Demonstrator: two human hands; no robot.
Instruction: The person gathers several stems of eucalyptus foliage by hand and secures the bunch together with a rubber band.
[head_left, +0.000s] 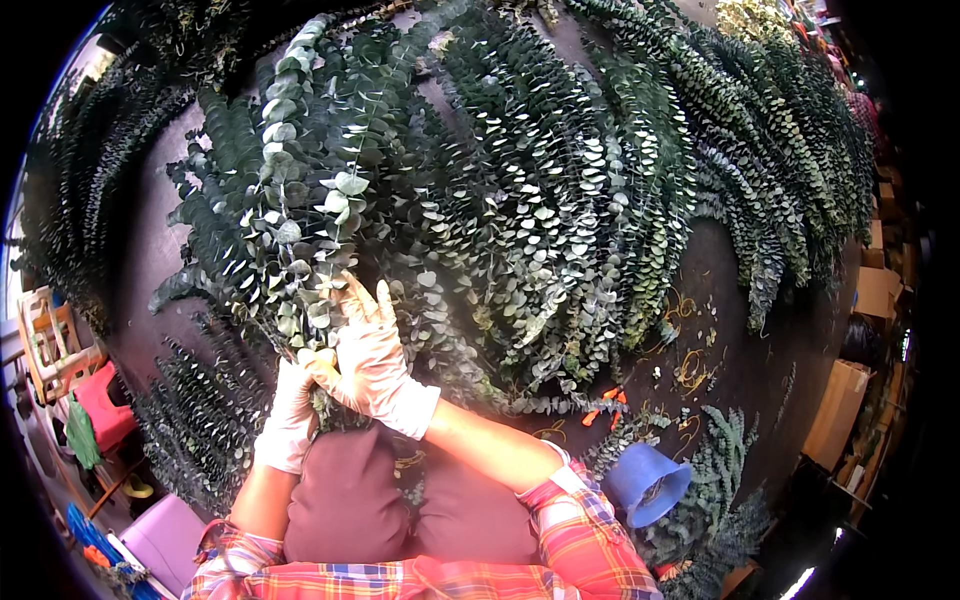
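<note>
My left hand, in a pale glove, grips the lower ends of a bunch of eucalyptus stems above my lap. These stems carry round grey-green leaves and point away from me. Against the same stems lies my right hand, also gloved, with its thumb near the left one and its fingers reaching up along the leaves. Whether its fingers close on a stem is hard to tell. Just beyond my hands spreads a large heap of eucalyptus branches.
More eucalyptus lies at the far right and lower left. A blue plastic bucket lies tipped near my right elbow. Orange-handled clippers and yellow bands are on the dark floor. Cardboard boxes and a red stool flank the sides.
</note>
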